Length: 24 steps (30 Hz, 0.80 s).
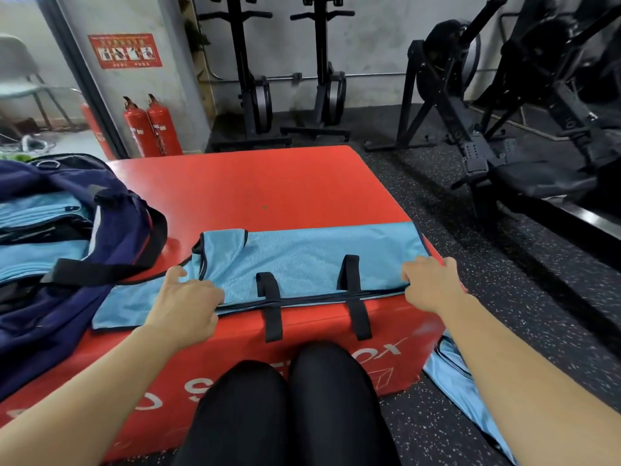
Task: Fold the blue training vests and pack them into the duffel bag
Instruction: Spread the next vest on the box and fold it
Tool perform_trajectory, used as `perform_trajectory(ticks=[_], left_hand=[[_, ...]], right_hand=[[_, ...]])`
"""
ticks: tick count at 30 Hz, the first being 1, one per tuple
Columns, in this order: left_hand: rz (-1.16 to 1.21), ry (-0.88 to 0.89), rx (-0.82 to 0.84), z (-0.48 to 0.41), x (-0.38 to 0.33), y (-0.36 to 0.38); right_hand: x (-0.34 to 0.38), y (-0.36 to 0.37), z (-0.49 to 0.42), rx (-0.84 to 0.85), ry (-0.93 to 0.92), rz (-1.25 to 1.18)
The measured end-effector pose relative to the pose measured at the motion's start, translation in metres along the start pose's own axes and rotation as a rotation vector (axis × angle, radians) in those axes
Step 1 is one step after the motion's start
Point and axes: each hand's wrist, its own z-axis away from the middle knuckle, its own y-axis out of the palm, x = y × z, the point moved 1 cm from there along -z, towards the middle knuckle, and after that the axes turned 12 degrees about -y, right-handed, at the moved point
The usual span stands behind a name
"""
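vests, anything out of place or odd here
Yes: a loose vest lies on the floor right of the red box, off its top. The vest on the box, gripped by the left hand and right hand, looks fine.

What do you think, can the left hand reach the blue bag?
Probably yes. The duffel bag lies open beside the left hand on the red box, with nothing blocking the way. The hand grips the vest, so it would let go first.

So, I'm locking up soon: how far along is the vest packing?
Done: folded vests lie in the navy duffel bag. In hand: the left hand and right hand grip the near edge of a vest on the red plyo box. Left: packing it, plus another vest on the floor.
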Motion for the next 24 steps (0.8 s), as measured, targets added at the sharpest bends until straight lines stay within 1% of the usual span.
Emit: perform_trajectory(ticks=[2,3,4,5,7,8,10,11,13,15,17,21,22,24], left_hand=[[0.071,-0.040,0.046,-0.006,-0.005,-0.013],[0.166,-0.079,0.040,-0.010,-0.011,-0.021],[0.277,-0.126,0.050,-0.017,-0.019,-0.024],[0.421,-0.164,0.072,-0.024,-0.028,-0.027],[0.719,-0.302,0.225,-0.035,-0.046,-0.030],[0.847,-0.387,0.309,-0.041,-0.055,-0.030],[0.948,-0.475,0.416,-0.048,-0.067,-0.030],[0.970,-0.504,0.436,-0.050,-0.071,-0.029],[1.120,-0.615,0.462,-0.053,-0.075,-0.028],[1.299,-0.700,0.466,-0.052,-0.071,-0.027],[1.390,-0.675,0.435,-0.052,-0.066,-0.024],[1.462,-0.500,0.412,-0.035,-0.056,-0.025],[1.472,-0.437,0.419,-0.031,-0.053,-0.026],[1.480,-0.339,0.458,-0.023,-0.050,-0.030]], right_hand=[[0.003,-0.011,-0.003,-0.012,0.014,-0.054],[0.009,-0.016,-0.006,-0.046,0.022,-0.137],[0.016,-0.018,-0.011,-0.088,0.025,-0.275],[0.026,-0.020,-0.019,-0.121,0.048,-0.485],[0.047,-0.023,-0.032,-0.120,0.121,-0.937],[0.057,-0.025,-0.037,-0.122,0.129,-1.089],[0.068,-0.025,-0.044,-0.152,0.136,-1.183],[0.069,-0.023,-0.046,-0.181,0.160,-1.236],[0.067,-0.014,-0.052,-0.187,0.211,-1.381],[0.063,-0.011,-0.054,-0.145,0.222,-1.396],[0.059,-0.015,-0.050,-0.137,0.189,-1.339],[0.053,-0.020,-0.026,-0.133,0.007,-1.256],[0.052,-0.016,-0.021,-0.116,-0.029,-1.197],[0.051,-0.008,-0.010,-0.072,-0.053,-0.988]])
